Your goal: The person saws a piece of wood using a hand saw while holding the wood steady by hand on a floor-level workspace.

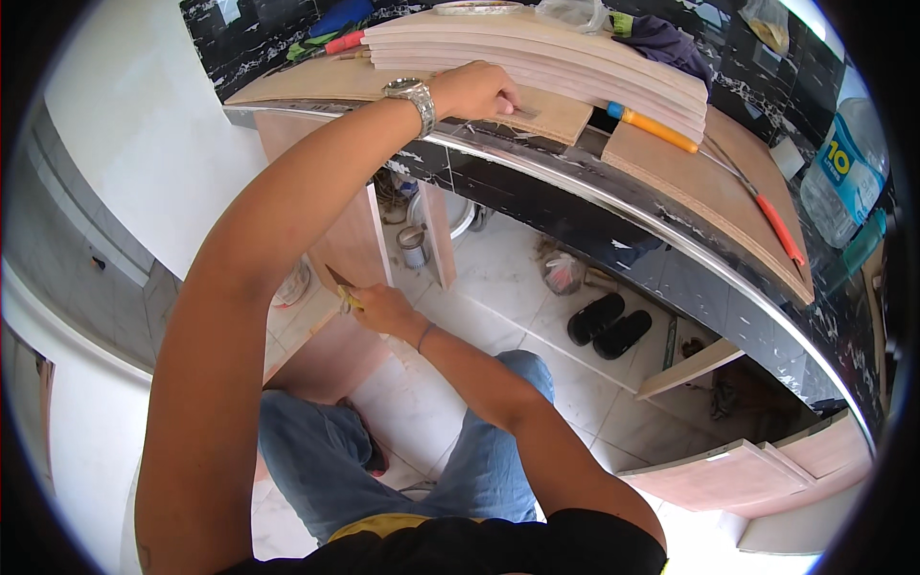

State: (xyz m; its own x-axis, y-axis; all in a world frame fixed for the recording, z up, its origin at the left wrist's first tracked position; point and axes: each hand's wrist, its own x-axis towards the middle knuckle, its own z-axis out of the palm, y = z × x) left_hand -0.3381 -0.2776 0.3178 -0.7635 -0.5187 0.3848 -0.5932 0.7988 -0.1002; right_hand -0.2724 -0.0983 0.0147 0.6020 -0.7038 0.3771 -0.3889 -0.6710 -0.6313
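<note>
My left hand (482, 91), with a metal watch on its wrist, rests at the front of the counter, over a thin wooden board (561, 117). Its fingers are curled in a pinch, and a small thin grey piece shows by the fingertips, too small to name. Lower down, in front of the cabinet opening, my right hand (385, 310) grips a yellow-handled tool (338, 278) with a thin, pointed, brownish blade. The blade tilts up and left, in front of an upright wooden panel (350, 230). Behind my left hand lies a stack of pale boards (537, 56).
On the counter's right are an orange-and-blue-handled tool (661, 130), a red-handled tool (778, 228) and a large clear water bottle (845, 172). Below, a tin can (412, 247), a plastic bag (563, 273) and black sandals (609, 326) lie inside the cabinet. Pink cabinet doors (724, 476) stand lower right.
</note>
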